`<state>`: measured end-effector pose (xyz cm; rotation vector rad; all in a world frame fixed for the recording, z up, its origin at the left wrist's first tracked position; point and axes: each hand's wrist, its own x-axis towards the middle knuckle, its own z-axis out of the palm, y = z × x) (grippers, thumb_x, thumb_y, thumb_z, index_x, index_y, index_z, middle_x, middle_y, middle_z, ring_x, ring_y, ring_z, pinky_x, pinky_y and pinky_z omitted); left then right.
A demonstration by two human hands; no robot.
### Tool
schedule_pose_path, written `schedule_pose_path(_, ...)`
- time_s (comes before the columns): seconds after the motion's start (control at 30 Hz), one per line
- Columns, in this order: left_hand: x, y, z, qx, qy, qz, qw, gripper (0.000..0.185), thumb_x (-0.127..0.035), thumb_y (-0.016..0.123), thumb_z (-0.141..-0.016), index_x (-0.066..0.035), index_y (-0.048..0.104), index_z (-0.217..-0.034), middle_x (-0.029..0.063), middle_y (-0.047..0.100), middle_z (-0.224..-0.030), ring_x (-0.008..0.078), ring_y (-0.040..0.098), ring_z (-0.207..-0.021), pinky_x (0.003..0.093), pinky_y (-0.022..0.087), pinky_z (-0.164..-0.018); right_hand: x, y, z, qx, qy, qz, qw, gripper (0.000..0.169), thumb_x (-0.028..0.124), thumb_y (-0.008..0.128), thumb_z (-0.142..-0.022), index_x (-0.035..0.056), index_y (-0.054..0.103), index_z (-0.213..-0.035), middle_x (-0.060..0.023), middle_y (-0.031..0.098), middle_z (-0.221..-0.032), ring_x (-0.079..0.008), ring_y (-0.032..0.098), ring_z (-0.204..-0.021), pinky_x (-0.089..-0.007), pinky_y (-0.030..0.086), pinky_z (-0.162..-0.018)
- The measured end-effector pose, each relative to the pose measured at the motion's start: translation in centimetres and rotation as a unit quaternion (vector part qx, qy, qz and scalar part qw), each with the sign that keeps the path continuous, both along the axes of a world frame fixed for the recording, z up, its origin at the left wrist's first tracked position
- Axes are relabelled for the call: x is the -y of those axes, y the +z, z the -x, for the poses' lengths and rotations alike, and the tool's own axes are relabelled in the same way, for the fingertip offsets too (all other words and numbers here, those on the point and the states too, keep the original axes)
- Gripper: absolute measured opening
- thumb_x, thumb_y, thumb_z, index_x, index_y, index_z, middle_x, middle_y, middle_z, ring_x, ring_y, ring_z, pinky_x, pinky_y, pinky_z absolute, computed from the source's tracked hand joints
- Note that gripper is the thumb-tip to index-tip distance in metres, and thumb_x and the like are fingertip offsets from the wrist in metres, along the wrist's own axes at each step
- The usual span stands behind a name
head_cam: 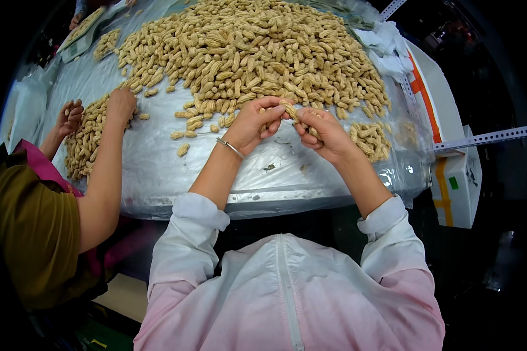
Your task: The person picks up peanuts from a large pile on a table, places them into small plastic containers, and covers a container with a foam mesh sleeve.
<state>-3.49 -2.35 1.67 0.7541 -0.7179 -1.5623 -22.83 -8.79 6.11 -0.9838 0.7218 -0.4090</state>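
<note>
Just in front of a large heap of unshelled peanuts [263, 52], both hands meet over the plastic-covered table [193, 175]. My left hand [257, 123], with a metal bracelet at its wrist, is closed on peanuts, its thumb and forefinger at one end of a peanut [289, 109]. The other end of that peanut touches the fingertips of my right hand [323, 131], which also holds peanuts in its curled fingers. A small pile of peanuts [371, 141] lies to the right of my right wrist. Loose peanuts [183, 149] are scattered to the left of my left hand.
At left, a co-worker's hands [122, 105] are at another peanut pile [85, 140]. A tray of peanuts [81, 33] stands at the far left, near another person's hand [75, 21]. White foam boxes [456, 188] and a perforated metal bar [487, 137] flank the table's right side.
</note>
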Motion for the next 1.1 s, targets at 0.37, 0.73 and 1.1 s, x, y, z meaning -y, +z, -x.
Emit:
schedule_pose_path(0.37, -0.2, 0.0, 1.4, 0.05, -0.036, 0.01, 0.998, 0.028, -0.016, 0.062, -0.094, 0.0, 0.061, -0.117, -0.0009, 0.057, -0.079, 0.0042, 0.044, -0.053, 0.0181, 0.031, -0.044, -1.4, -0.6, 1.5, 0.022, 0.046, -0.031, 0.998, 0.027, 0.031, 0.068, -0.094, 0.0057, 0.058, -0.089, -0.006, 0.06, -0.076, -0.0056, 0.042, -0.047, -0.0209, 0.025, -0.039)
schedule_pose_path(0.73, -0.1, -0.2, 0.3, -0.032, 0.048, 0.018, 0.998, 0.037, -0.03, 0.049, -0.1, 0.002, 0.059, -0.115, 0.0041, 0.057, -0.083, 0.0088, 0.044, -0.052, 0.0205, 0.032, -0.042, 15.4, 15.8, 21.3, -0.286, -0.362, 0.839, 0.288, 0.016, 0.021, 0.072, -0.087, 0.0108, 0.065, -0.098, -0.006, 0.07, -0.085, -0.0196, 0.069, -0.069, -0.0323, 0.053, -0.059)
schedule_pose_path(1.1, 2.5, 4.7, 5.1, 0.141, 0.073, -0.041, 0.986, 0.013, -0.01, 0.053, -0.095, -0.002, 0.061, -0.1, 0.0017, 0.059, -0.077, 0.0069, 0.045, -0.055, 0.0206, 0.033, -0.044, 26.5, 10.4, 38.8, -0.416, -0.285, 0.664, 0.553, 0.045, 0.037, 0.069, -0.086, 0.0045, 0.068, -0.116, -0.0143, 0.071, -0.098, -0.0231, 0.068, -0.089, -0.0323, 0.052, -0.082)
